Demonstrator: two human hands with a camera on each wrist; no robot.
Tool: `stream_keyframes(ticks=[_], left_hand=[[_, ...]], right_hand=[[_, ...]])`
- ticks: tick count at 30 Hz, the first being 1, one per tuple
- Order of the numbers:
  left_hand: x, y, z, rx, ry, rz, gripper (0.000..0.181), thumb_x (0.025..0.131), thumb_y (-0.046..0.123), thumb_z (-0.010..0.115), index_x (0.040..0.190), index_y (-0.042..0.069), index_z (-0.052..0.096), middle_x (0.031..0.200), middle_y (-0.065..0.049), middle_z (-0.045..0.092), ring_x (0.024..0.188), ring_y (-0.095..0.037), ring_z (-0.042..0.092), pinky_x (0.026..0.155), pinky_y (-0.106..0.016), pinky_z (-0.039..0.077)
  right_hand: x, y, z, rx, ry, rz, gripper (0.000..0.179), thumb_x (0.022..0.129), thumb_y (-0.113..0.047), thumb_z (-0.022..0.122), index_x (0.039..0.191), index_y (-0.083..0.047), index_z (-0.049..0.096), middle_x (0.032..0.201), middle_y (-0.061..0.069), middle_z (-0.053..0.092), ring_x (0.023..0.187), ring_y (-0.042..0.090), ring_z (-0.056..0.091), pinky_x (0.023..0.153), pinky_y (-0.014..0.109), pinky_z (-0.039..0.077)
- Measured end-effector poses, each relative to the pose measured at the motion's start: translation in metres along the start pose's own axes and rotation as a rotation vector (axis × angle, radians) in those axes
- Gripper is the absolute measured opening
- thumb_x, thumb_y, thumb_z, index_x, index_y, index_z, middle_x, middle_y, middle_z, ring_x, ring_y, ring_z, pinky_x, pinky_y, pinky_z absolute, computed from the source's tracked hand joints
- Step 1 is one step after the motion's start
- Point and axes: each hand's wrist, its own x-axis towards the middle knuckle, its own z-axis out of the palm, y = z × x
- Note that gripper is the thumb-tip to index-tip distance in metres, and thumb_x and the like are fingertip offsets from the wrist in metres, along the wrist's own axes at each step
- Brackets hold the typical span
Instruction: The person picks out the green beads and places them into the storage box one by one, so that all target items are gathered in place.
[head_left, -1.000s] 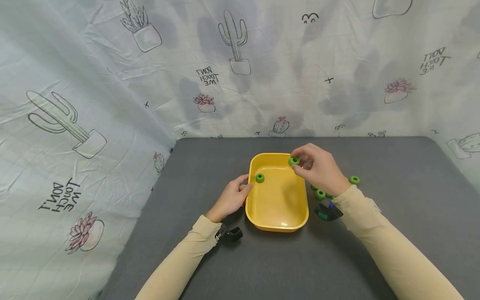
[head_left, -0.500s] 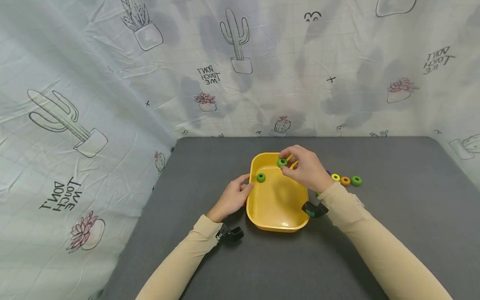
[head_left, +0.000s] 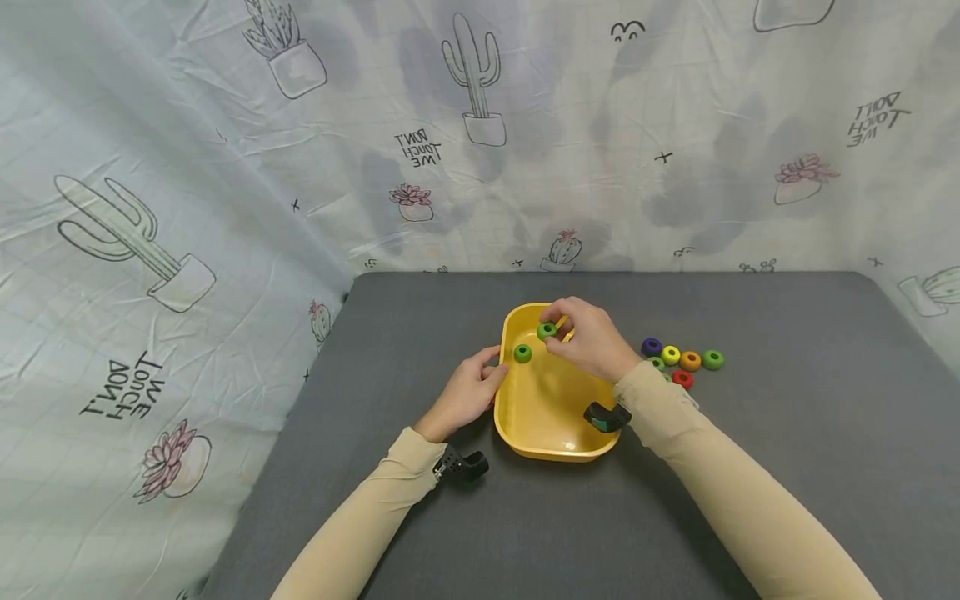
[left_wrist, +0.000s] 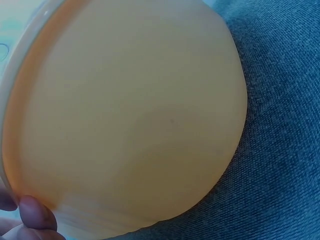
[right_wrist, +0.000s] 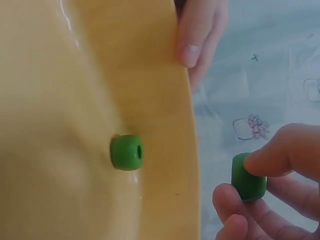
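Note:
A yellow tray stands on the grey table, with one green bead inside near its left wall. My left hand grips the tray's left rim, thumb over the edge and fingers outside. Above the tray's far half, my right hand pinches a second green bead between thumb and fingers. The right wrist view shows this held bead apart from the bead in the tray. The left wrist view shows the tray's wall and a few left fingertips.
To the tray's right lies a cluster of beads: purple, yellow, orange, green and red, partly hidden by the right forearm. A patterned curtain hangs behind the grey table.
My right hand has moved left from the tray's far right corner to above its interior, carrying the green bead. More of the bead cluster is uncovered. The left hand keeps its grip.

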Motion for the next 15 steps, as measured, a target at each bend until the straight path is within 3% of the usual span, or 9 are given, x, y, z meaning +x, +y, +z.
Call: stream_keyframes(ticks=[15], left_hand=[[-0.001, 0.001, -0.001, 0.022, -0.006, 0.023, 0.05, 0.111, 0.02, 0.051, 0.157, 0.002, 0.042, 0.074, -0.005, 0.061, 0.056, -0.013, 0.052, 0.055, -0.026, 0.042]], right_hand=[[0.022, 0.006, 0.018, -0.097, -0.084, 0.093, 0.022, 0.093, -0.006, 0.074, 0.115, -0.002, 0.07, 0.111, 0.015, 0.068, 0.095, 0.028, 0.068, 0.09, 0.044, 0.057]])
